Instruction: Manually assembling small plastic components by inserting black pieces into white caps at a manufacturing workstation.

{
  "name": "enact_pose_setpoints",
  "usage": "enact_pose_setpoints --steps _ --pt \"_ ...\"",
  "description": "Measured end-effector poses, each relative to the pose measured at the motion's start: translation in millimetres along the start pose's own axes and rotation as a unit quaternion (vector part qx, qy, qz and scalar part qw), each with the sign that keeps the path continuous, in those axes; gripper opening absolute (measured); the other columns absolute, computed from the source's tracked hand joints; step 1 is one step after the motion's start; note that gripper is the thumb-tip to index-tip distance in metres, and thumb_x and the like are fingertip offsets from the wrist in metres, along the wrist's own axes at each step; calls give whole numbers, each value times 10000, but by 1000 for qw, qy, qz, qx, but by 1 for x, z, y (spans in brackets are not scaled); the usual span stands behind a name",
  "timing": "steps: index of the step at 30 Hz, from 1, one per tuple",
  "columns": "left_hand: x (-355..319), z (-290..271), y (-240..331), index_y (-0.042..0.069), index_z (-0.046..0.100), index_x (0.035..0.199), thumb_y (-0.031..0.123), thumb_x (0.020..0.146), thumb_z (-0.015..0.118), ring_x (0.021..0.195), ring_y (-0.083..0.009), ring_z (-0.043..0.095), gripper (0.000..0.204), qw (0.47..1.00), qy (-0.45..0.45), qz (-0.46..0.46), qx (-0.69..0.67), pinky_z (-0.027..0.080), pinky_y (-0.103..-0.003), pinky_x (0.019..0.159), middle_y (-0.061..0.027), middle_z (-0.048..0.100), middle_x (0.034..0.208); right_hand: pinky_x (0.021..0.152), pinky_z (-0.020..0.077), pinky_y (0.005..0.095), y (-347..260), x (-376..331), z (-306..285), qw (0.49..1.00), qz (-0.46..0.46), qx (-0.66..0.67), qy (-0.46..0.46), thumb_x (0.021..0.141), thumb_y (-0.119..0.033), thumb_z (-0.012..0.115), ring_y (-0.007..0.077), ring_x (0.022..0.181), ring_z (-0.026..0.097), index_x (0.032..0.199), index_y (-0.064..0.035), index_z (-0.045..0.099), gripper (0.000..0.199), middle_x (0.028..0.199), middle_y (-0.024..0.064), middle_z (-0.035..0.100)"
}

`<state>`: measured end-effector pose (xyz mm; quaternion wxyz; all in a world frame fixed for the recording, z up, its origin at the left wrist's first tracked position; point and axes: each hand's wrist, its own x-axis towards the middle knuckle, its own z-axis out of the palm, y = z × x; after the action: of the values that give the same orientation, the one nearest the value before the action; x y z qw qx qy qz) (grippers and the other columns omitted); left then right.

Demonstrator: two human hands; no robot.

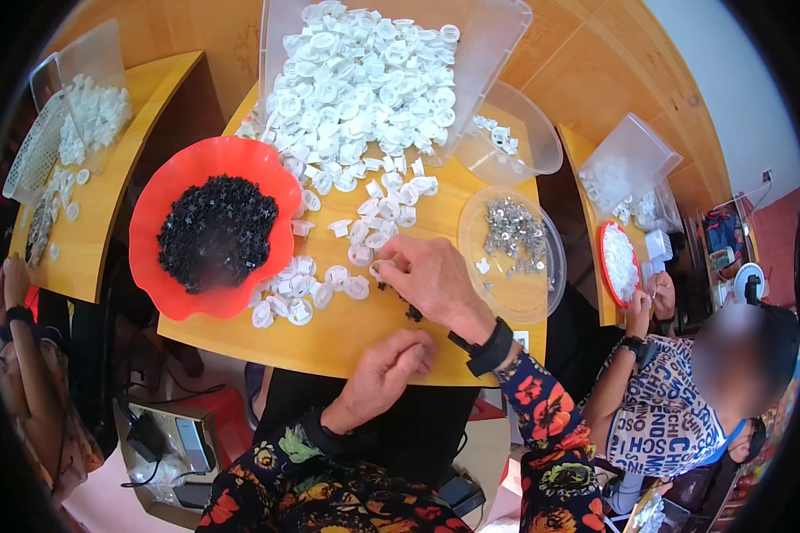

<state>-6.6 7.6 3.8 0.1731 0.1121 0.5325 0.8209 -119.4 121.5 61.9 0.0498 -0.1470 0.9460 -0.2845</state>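
My right hand (pixel 437 282) is over the table, thumb and fingertips pinched together beside loose white plastic parts. What the pinch holds, if anything, is too small and covered to make out. At the table's near edge my left hand (pixel 387 366) is closed, fingers curled with the thumb against them; its inside is hidden. Round white plastic parts (pixel 299 311) lie scattered left of and beyond my right hand. A few small black pieces (pixel 413 313) lie under it. To the left, a red scalloped bowl (pixel 280 182) holds many small black pieces (pixel 218 226).
A tilted clear bin (pixel 498 40) spills white parts onto the table at the back. Right of my hands stands a clear round tub (pixel 556 275) with small metal pieces (pixel 513 233); another clear tub (pixel 542 147) is behind it. People work at side tables left and right.
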Motion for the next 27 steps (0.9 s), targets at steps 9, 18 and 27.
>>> enact_pose_setpoints --steps 9,18,27 --pt "-7 -21 -1 -46 514 1136 115 985 406 856 -177 601 245 992 84 -16 -95 506 -294 770 -135 598 1005 581 498 246 11 -38 18 962 77 258 51 792 -72 610 94 631 607 875 5 636 116 730 53 656" --pt "9 -3 6 -28 479 1112 144 986 415 879 -190 586 222 987 86 -21 -134 505 -307 751 -133 581 981 575 446 188 20 -96 22 856 78 477 183 838 7 588 36 644 543 917 6 606 82 755 -10 597" --pt "14 1 3 -42 513 1141 178 993 414 816 -173 608 284 983 38 -90 -155 510 -282 711 -120 609 968 580 438 184 37 -128 33 805 74 554 199 857 7 585 40 649 542 939 18 600 85 782 4 604"
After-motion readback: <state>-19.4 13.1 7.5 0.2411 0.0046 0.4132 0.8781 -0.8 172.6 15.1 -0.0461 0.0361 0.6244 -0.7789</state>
